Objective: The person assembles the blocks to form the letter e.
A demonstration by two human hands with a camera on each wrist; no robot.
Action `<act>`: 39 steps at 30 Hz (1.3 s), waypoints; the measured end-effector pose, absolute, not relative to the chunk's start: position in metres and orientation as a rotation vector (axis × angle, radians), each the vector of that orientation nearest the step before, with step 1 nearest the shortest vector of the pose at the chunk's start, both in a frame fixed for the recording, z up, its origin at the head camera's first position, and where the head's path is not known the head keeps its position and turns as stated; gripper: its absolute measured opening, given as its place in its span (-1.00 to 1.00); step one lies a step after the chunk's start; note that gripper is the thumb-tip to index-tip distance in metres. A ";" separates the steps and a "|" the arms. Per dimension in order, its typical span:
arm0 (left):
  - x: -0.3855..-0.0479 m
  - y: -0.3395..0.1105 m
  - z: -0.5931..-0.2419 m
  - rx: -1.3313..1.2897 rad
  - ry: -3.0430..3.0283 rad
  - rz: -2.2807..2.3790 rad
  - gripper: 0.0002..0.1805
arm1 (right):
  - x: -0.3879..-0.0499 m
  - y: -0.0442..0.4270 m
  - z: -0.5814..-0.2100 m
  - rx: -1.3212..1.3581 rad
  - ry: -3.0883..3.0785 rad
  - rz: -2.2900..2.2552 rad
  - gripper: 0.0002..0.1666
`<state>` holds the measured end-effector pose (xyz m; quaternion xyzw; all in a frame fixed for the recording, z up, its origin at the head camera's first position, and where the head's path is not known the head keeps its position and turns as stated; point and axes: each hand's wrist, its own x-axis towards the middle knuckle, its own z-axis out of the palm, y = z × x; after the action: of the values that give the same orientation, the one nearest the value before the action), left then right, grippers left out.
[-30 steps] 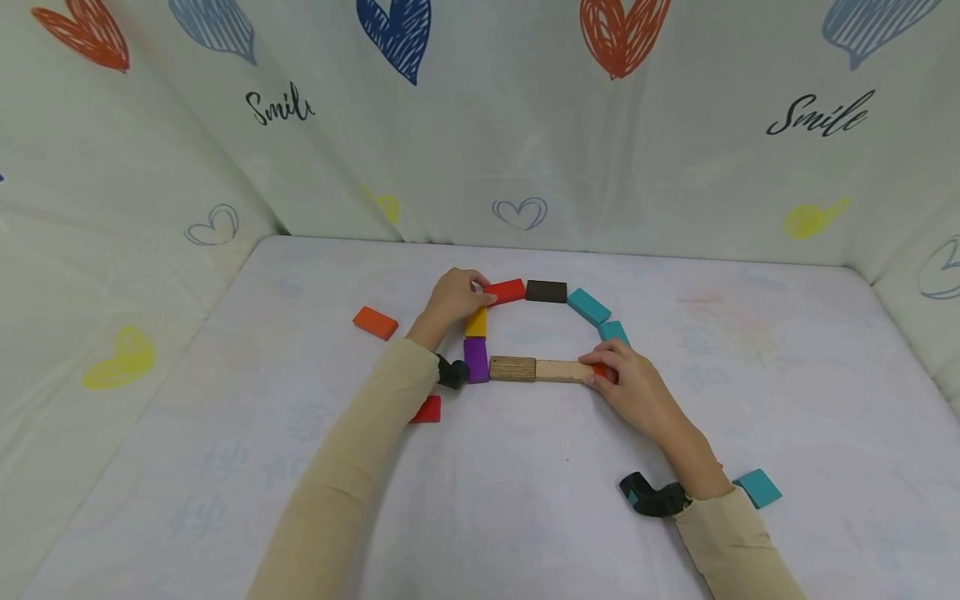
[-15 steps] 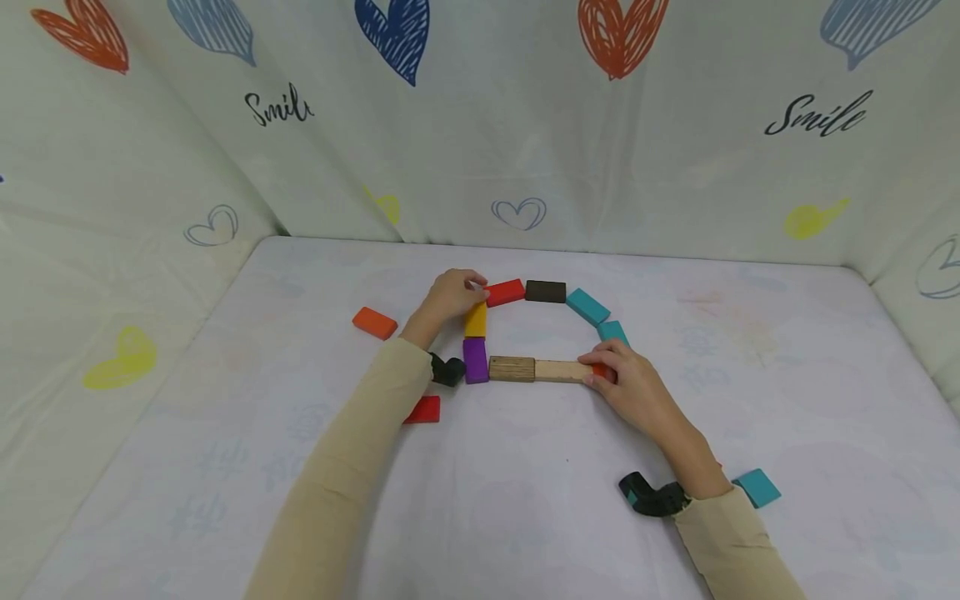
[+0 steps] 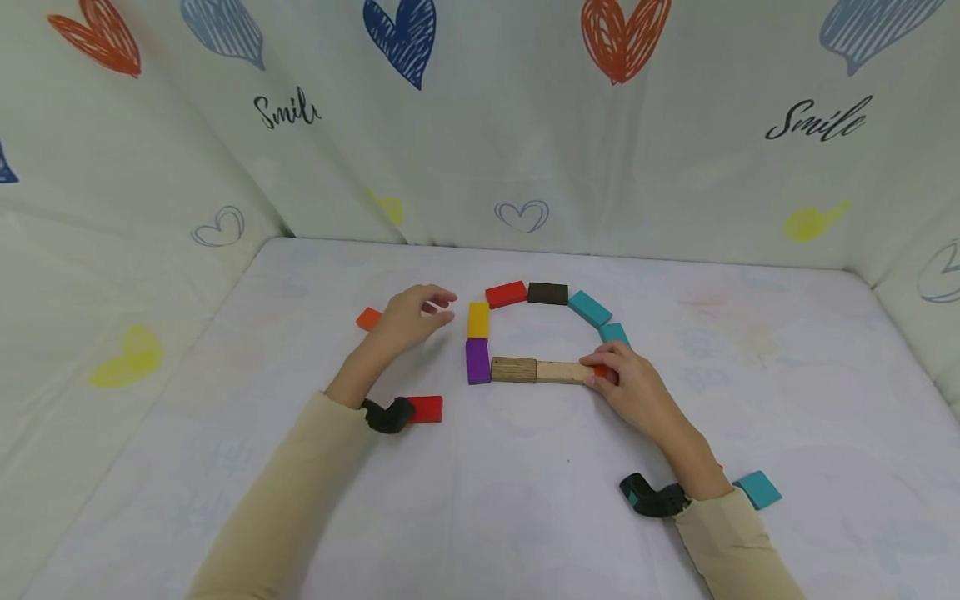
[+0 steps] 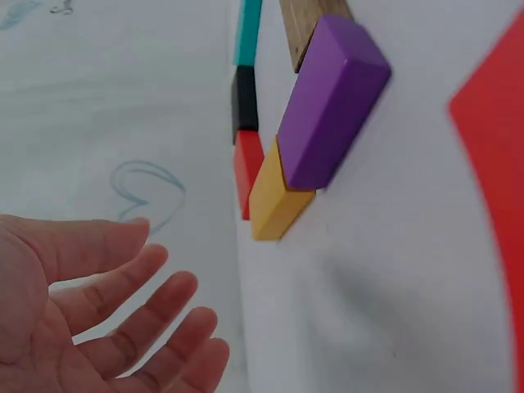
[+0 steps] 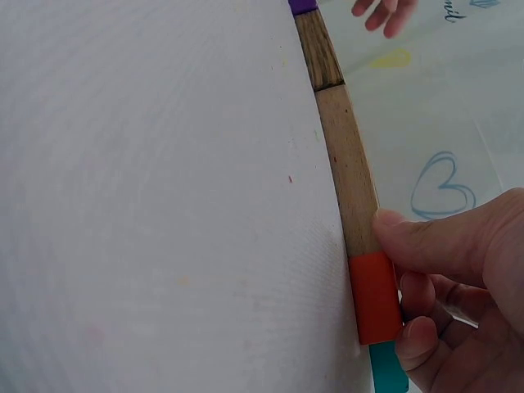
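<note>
Apart from the blocks, my left hand is held over the table with relaxed fingers and nothing in them. It hovers left of a yellow block and partly covers a loose orange block. My right hand grips a red-orange block at the right end of the row, thumb near its joint with a light wooden block. A ring of blocks lies on the table: purple, yellow, a red block, a black block, two teal blocks, and a dark wooden block.
Near the left wrist's black camera lies another red block. A teal block sits beside the right sleeve. A white cloth covers the table, and a printed curtain hangs behind it.
My left hand has let go of the red block at the ring's upper left corner and drawn back to the left. The right hand stays in place.
</note>
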<state>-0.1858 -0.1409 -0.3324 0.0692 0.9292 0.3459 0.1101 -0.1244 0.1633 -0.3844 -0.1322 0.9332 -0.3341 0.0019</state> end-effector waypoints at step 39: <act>-0.072 -0.149 -0.354 0.173 2.684 0.717 -0.37 | -0.124 0.164 -0.386 -0.401 2.919 -1.053 -0.68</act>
<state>-0.0716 -0.1494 -0.3542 0.0613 0.9488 0.2536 0.1782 -0.1244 0.1641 -0.3860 -0.1280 0.9329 -0.3364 0.0063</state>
